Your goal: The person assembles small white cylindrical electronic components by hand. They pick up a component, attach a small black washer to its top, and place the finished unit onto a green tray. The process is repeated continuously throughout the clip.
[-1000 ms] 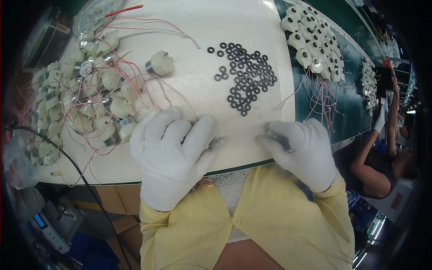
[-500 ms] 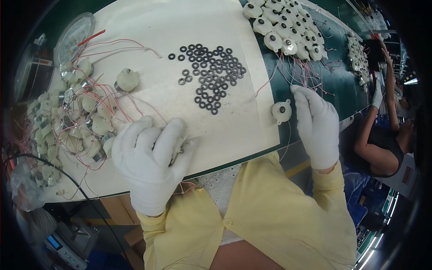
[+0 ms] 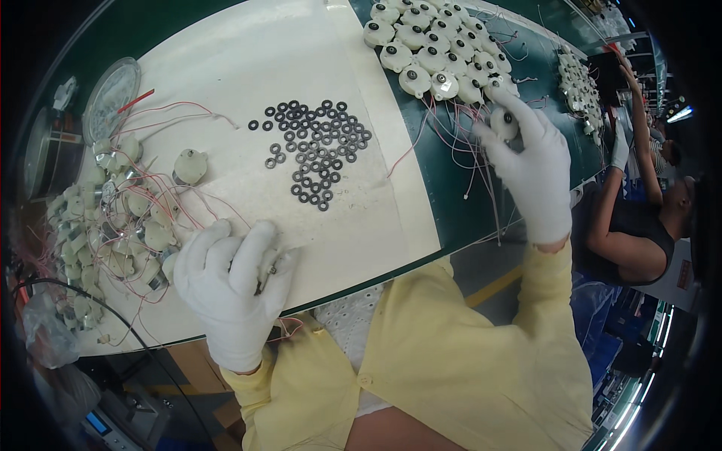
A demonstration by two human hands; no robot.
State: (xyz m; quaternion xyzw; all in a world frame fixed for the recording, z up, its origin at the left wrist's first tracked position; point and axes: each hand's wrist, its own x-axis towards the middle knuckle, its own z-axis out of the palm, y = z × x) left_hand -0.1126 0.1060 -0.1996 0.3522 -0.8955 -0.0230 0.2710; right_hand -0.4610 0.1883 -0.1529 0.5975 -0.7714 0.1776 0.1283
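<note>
Raised over the green part of the bench, my gloved right hand (image 3: pixel 532 177) grips a small round cream motor (image 3: pixel 504 125) with a black ring on its shaft, its wires trailing down. It is beside several like motors (image 3: pixel 432 56) standing in close rows, each with a black ring on top. My gloved left hand (image 3: pixel 229 289) rests on the white sheet near the front edge, fingers curled round another motor (image 3: pixel 268 272), mostly hidden by the glove. Loose black rings (image 3: pixel 314 145) lie scattered on the white sheet between my hands.
At the left is a heap of motors (image 3: pixel 124 233) with tangled red and white wires; one motor (image 3: pixel 190 166) sits apart from it. Behind them is a clear round container lid (image 3: pixel 113 98). More motors (image 3: pixel 579 90) stand far right, near a co-worker's arms (image 3: pixel 617 177).
My right hand has picked up the motor from the green bench edge and carried it up to the rows. The left hand keeps its motor. The whole view has shifted slightly.
</note>
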